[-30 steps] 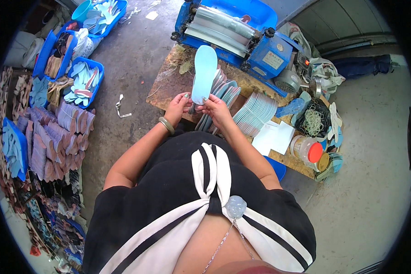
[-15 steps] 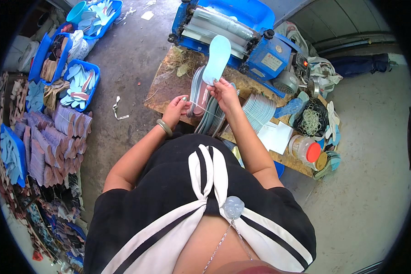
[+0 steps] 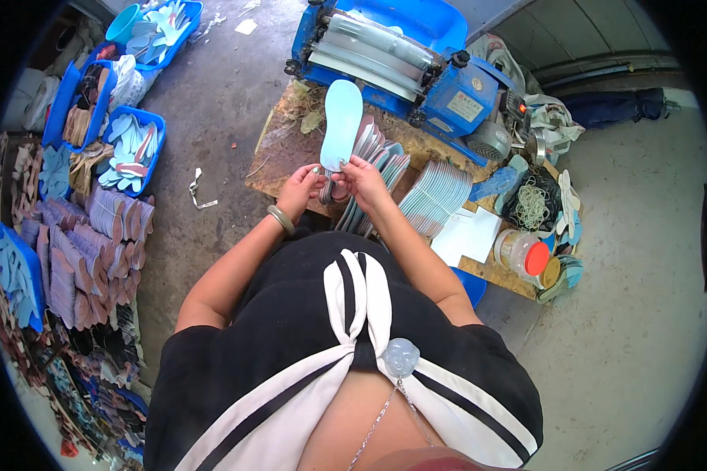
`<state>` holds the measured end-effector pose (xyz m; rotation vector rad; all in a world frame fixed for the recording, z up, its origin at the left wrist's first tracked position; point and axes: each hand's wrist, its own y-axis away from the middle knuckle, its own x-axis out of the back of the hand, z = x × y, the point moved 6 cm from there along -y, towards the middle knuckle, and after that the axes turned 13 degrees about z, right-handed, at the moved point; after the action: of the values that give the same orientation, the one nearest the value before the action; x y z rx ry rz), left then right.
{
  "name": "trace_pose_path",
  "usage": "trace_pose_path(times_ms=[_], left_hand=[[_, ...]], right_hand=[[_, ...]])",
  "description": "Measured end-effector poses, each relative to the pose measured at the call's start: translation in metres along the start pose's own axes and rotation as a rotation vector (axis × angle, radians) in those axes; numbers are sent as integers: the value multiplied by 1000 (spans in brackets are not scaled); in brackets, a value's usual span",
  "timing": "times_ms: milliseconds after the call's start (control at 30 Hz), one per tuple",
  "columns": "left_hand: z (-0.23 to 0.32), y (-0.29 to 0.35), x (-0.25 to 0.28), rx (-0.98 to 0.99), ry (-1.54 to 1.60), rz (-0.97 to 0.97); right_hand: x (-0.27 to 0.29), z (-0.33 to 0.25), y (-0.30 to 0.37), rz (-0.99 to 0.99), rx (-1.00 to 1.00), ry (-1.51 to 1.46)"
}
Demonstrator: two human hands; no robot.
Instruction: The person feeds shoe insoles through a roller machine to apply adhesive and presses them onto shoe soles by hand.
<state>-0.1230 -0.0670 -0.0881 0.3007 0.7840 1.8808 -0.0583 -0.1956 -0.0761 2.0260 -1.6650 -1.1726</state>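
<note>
Head view: we pinch a pale blue foam insole with our left hand and right hand, fingers seemingly closed on its heel, near the wooden table's rear edge.

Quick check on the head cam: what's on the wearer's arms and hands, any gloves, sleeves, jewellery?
No gloves. Both forearms are bare, and the black short-sleeved top with white stripes ends near the shoulders. The left hand has a pale green rounded bangle at its wrist. The right hand and its wrist show nothing worn.
</note>
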Motion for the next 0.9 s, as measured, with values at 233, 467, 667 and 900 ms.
trace_pose_path(times_ms=[233, 467, 667, 900], left_hand=[[-3, -2, 3, -4, -1, -49], [4, 5, 8, -4, 20, -27], [14, 13, 5, -63, 127, -46], [16, 11, 10, -108, 92, -12]], right_hand=[[2, -8, -1, 68, 6, -17], [-5, 0, -1, 24, 19, 23], [-20, 14, 10, -24, -49, 44], [-25, 16, 10, -29, -49, 48]])
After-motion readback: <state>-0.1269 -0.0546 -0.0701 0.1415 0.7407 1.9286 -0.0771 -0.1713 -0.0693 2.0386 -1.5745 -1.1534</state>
